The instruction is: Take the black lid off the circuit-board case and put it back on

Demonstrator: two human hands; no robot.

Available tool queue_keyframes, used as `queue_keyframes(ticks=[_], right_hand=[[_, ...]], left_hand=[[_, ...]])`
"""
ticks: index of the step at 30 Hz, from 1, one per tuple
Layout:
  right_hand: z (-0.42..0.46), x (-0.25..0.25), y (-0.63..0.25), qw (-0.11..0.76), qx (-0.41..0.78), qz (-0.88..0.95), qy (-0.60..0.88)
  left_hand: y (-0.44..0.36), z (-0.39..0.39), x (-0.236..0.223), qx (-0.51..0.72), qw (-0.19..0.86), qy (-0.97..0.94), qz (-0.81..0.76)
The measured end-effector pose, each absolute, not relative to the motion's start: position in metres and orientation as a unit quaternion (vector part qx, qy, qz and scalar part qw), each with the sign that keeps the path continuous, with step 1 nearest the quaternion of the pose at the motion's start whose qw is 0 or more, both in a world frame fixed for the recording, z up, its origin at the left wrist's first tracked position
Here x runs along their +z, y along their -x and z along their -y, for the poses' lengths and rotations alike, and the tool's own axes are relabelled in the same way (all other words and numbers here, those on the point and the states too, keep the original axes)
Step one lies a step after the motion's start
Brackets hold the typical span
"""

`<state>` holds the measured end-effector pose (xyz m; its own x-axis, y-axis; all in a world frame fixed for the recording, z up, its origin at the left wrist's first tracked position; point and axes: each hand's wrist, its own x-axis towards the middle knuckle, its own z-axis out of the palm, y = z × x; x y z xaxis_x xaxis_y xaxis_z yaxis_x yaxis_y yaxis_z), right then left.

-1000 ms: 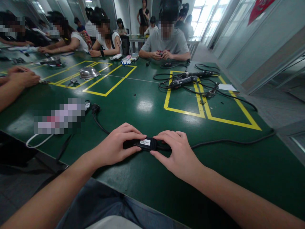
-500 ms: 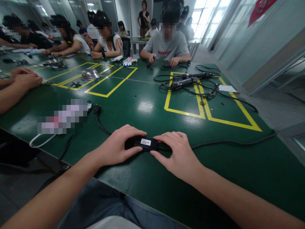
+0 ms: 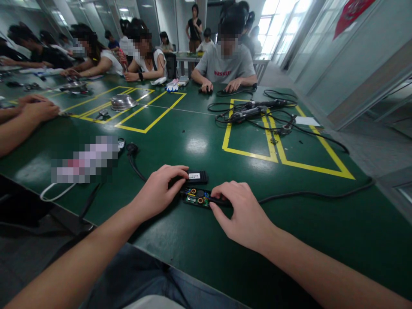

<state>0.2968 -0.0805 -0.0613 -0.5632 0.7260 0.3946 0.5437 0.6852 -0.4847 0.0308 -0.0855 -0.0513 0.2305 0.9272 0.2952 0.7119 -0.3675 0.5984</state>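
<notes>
My left hand pinches the left end of a black plastic cover with a white label, lifted off just beyond the open lower case. In that lower case a green circuit board shows, with copper coils and small parts. My right hand grips the right end of the case, where a black cable leaves toward the table's right edge. Another cable runs from behind my left hand to a black power plug. My palm hides where it joins the case.
A pixelated pale item with a white loop lies at left. Electric screwdrivers and tangled cables lie at back right over yellow tape. A metal bowl stands farther back. Co-workers sit around the green table; one's hands rest at far left.
The labelled cover has come off the case and moved away from me in my left hand, baring the circuit board. My right hand stays at the case's right end.
</notes>
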Motion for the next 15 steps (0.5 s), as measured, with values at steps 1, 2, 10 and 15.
queue_keyframes(ticks=[1, 2, 10, 15], right_hand=[[0.080, -0.062, -0.297, 0.292, 0.154, 0.872, 0.361], [0.080, -0.062, -0.297, 0.292, 0.153, 0.873, 0.360], [0.079, -0.066, -0.298, 0.309, 0.174, 0.864, 0.357], [0.078, -0.068, -0.298, 0.318, 0.183, 0.859, 0.358]], left_hand=[[-0.031, 0.086, -0.050, 0.313, 0.156, -0.772, -0.531], [-0.031, 0.088, -0.049, 0.315, 0.136, -0.778, -0.527], [-0.033, 0.104, -0.040, 0.248, 0.111, -0.837, -0.475], [-0.032, 0.102, -0.042, 0.259, 0.142, -0.825, -0.481]])
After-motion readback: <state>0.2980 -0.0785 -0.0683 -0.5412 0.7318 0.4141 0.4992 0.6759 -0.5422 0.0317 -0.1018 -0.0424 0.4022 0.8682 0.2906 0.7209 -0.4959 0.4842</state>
